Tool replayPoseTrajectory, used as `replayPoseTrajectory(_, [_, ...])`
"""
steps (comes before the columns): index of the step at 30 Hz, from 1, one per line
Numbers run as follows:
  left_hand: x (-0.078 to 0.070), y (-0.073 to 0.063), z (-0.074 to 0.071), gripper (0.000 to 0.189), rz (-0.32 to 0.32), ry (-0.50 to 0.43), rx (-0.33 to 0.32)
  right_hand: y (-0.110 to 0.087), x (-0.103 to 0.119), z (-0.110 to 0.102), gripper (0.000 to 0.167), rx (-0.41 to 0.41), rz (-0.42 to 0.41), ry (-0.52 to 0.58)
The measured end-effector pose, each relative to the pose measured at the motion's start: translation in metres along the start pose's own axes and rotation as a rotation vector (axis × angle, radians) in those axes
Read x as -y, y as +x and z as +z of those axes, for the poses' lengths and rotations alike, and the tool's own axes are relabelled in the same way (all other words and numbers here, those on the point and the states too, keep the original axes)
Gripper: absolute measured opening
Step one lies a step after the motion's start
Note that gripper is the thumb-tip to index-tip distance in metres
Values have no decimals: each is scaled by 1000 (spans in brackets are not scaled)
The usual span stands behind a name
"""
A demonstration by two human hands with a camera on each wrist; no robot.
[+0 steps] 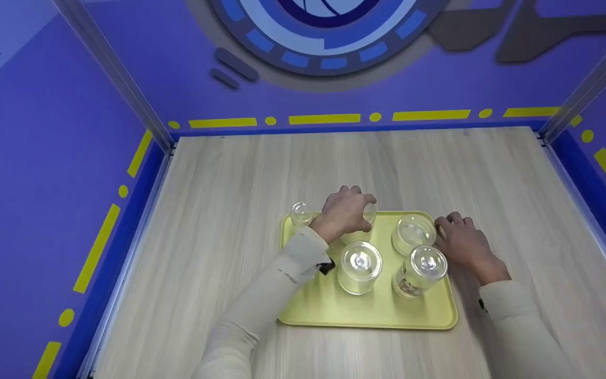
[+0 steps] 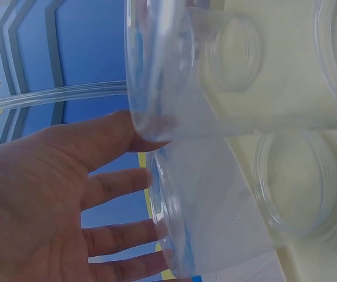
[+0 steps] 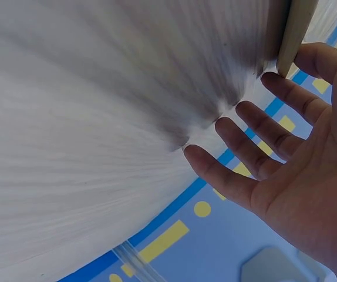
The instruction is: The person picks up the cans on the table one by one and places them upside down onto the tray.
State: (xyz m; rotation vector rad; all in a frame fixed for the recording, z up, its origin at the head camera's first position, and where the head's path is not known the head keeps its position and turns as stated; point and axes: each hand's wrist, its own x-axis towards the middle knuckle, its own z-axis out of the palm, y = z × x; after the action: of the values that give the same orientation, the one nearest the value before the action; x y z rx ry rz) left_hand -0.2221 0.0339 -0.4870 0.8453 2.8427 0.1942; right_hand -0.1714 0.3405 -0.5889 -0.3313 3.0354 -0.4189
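In the head view my left hand (image 1: 344,211) reaches over the back of a yellow tray (image 1: 366,311), its thumb and fingers round the top of a clear jar (image 1: 369,215) that the hand partly hides. The left wrist view shows those fingers (image 2: 118,188) at the rounded end of this jar (image 2: 171,217), behind a nearer clear jar (image 2: 262,111). My right hand (image 1: 463,241) rests beside the tray's right edge. In the right wrist view its fingertips (image 3: 224,126) touch the table, fingers spread, with the thumb by the tray's edge (image 3: 297,38).
Other clear jars stand on the tray: one front middle (image 1: 360,268), one with a printed picture (image 1: 420,271), a wide one (image 1: 413,235) at back right, and a small one (image 1: 301,213) at the back left corner. Blue panels (image 1: 124,105) wall the wooden table (image 1: 219,210).
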Motion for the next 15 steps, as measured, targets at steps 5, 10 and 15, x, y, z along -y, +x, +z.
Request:
replayPoseTrajectory(5, [-1, 0, 2, 64, 3, -2, 4, 1, -1, 1, 42, 18, 13, -2])
replayPoseTrajectory(10, [-2, 0, 4, 64, 1, -6, 6, 1, -1, 1, 41, 16, 15, -2])
replayPoseTrajectory(15, [-2, -1, 4, 65, -2, -18, 5, 1, -1, 1, 42, 17, 17, 8])
